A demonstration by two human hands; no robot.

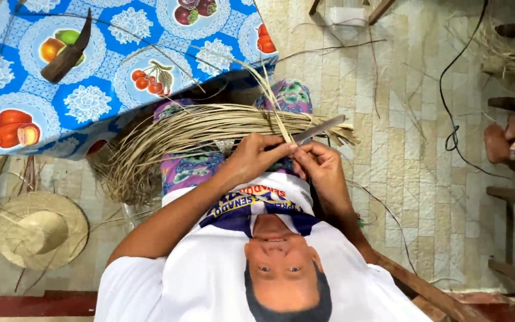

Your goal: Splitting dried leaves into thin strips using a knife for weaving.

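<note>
A bundle of dry straw strips (204, 125) lies across my lap, over floral-patterned trousers. My left hand (256, 156) is closed on a few thin straw strips (267, 98) that rise from the bundle toward the table. My right hand (324, 172) sits just beside it, fingers closed on the handle of a knife. The knife's grey blade (322, 127) points up and to the right and lies against the strips where the two hands meet.
A table with a blue fruit-patterned cloth (102, 89) stands at the upper left, with a dark curved tool (67, 53) on it. A straw hat (40, 229) lies on the tiled floor. A black cable (448, 113), another person's limb (505, 140), more straw (511, 56) and a wooden bench (514, 238) are at right.
</note>
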